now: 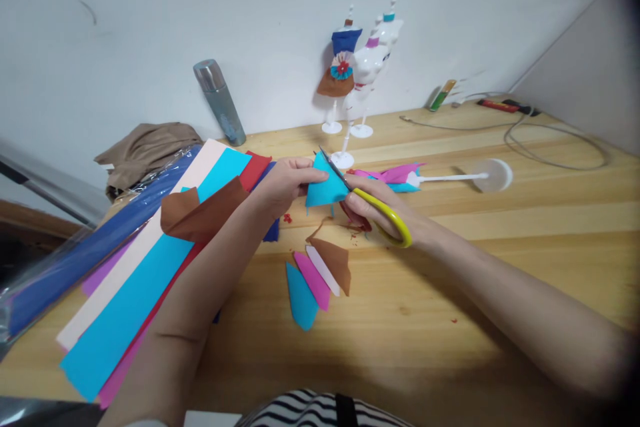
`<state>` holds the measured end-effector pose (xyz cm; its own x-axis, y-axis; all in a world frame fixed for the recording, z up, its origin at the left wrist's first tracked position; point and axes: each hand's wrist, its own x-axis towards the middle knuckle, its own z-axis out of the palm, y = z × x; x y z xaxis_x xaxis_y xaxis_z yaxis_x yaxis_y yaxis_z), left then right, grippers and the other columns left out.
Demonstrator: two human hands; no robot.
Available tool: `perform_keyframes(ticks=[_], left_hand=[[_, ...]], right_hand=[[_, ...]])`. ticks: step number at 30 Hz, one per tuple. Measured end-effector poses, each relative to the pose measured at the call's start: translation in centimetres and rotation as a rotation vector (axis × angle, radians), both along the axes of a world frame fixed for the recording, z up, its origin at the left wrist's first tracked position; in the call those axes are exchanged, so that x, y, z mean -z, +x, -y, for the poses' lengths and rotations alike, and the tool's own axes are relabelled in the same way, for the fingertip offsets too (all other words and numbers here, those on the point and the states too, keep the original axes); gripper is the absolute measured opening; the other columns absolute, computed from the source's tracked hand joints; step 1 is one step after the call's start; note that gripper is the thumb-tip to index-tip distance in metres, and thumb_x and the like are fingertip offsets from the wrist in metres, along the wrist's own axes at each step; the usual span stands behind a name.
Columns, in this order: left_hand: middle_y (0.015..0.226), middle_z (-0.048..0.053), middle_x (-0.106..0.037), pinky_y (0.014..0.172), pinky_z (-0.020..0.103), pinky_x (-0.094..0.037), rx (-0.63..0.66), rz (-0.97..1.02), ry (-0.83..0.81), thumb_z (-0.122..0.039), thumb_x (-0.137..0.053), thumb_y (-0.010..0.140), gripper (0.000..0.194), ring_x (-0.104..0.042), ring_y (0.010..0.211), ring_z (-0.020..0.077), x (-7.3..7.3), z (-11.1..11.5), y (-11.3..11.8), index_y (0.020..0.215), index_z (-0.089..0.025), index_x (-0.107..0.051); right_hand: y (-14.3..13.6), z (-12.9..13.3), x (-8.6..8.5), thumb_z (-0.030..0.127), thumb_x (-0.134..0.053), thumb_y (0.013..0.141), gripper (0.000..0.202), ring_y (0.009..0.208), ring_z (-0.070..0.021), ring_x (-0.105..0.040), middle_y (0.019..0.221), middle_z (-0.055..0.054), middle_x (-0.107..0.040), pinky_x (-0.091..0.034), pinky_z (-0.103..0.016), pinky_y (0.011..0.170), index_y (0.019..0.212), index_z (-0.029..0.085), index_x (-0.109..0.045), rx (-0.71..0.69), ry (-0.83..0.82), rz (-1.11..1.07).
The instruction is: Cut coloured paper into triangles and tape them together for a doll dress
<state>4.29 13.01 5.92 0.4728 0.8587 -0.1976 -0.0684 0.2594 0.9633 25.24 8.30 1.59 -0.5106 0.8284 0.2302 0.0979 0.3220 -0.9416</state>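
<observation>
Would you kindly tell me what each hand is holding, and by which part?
The left hand pinches a bright blue piece by its left side; the right hand holds the scissors by their yellow handle.

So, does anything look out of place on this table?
Yes: just beyond the right hand, one small dress form lies on its side, while three others stand upright. Small red scraps also litter the wood.
</observation>
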Motion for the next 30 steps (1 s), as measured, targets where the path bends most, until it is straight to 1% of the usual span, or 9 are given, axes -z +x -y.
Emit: perform_keyframes(ticks=[2, 6, 11, 14, 18, 22, 27, 30], left_hand=[[0.075, 0.003, -0.076, 0.085, 0.03, -0.057, -0.011, 0.004, -0.013, -0.023, -0.088, 0.063, 0.019, -0.07, 0.078, 0.0157, -0.07, 0.08, 0.04, 0.076, -0.013, -0.078], [0.075, 0.004, -0.076, 0.078, 0.028, -0.057, -0.032, -0.013, -0.022, -0.018, -0.079, 0.074, 0.005, -0.068, 0.072, 0.0142, -0.12, 0.1, 0.14, 0.072, -0.013, -0.077], [0.075, 0.005, -0.076, 0.077, 0.027, -0.056, -0.04, -0.012, -0.022, -0.012, -0.072, 0.081, 0.011, -0.068, 0.071, 0.0142, -0.2, 0.2, 0.28, 0.071, -0.013, -0.077], [0.073, 0.005, -0.076, 0.077, 0.027, -0.056, -0.035, -0.001, -0.023, -0.01, -0.071, 0.082, 0.012, -0.068, 0.072, 0.0143, -0.22, 0.26, 0.32, 0.072, -0.012, -0.078], [0.07, 0.004, -0.073, 0.077, 0.026, -0.057, -0.031, 0.006, -0.025, -0.012, -0.077, 0.078, 0.005, -0.069, 0.073, 0.0149, -0.17, 0.16, 0.31, 0.073, -0.012, -0.077], [0.075, 0.006, -0.076, 0.074, 0.026, -0.056, -0.027, 0.026, -0.022, -0.012, -0.079, 0.074, 0.003, -0.068, 0.07, 0.0137, -0.1, 0.05, 0.27, 0.073, -0.011, -0.077], [0.074, 0.005, -0.076, 0.076, 0.027, -0.056, -0.015, 0.022, -0.011, -0.015, -0.082, 0.077, 0.008, -0.068, 0.072, 0.0148, 0.08, 0.03, 0.12, 0.071, -0.014, -0.077], [0.071, 0.004, -0.075, 0.076, 0.027, -0.056, -0.025, 0.01, -0.024, -0.014, -0.078, 0.081, 0.01, -0.068, 0.071, 0.0146, 0.08, 0.07, 0.1, 0.071, -0.013, -0.077]], right_hand=[[0.03, -0.02, 0.0, 0.075, -0.058, 0.099, 0.053, 0.05, -0.0114, -0.041, 0.062, 0.007, -0.047, -0.032, -0.028, 0.048, 0.091, 0.023, -0.051, 0.005, -0.002, 0.014], [0.1, -0.05, -0.18, 0.076, -0.056, 0.1, 0.054, 0.056, -0.0134, -0.047, 0.065, 0.004, -0.051, -0.038, -0.029, 0.052, 0.089, 0.023, -0.051, 0.012, 0.024, 0.045], [0.07, 0.01, -0.18, 0.077, -0.057, 0.098, 0.055, 0.054, -0.0121, -0.043, 0.065, 0.006, -0.048, -0.035, -0.029, 0.051, 0.086, 0.024, -0.046, 0.014, 0.008, 0.038], [0.06, 0.04, 0.03, 0.076, -0.057, 0.099, 0.055, 0.053, -0.0117, -0.041, 0.064, 0.006, -0.045, -0.032, -0.029, 0.05, 0.085, 0.024, -0.043, 0.024, 0.009, 0.045], [0.11, 0.06, 0.1, 0.075, -0.057, 0.1, 0.054, 0.055, -0.0119, -0.039, 0.063, 0.006, -0.044, -0.03, -0.029, 0.051, 0.084, 0.025, -0.042, 0.044, 0.021, 0.064], [0.1, 0.07, -0.09, 0.072, -0.057, 0.101, 0.052, 0.056, -0.0121, -0.037, 0.063, 0.006, -0.044, -0.028, -0.03, 0.052, 0.085, 0.024, -0.044, 0.053, 0.026, 0.064], [-0.04, 0.11, -0.27, 0.07, -0.06, 0.1, 0.05, 0.055, -0.0126, -0.036, 0.062, 0.006, -0.042, -0.027, -0.029, 0.052, 0.086, 0.024, -0.05, 0.046, 0.031, 0.058], [-0.06, 0.04, -0.15, 0.07, -0.06, 0.1, 0.048, 0.055, -0.0134, -0.037, 0.061, 0.006, -0.042, -0.027, -0.03, 0.053, 0.087, 0.024, -0.052, 0.058, 0.025, 0.052]])
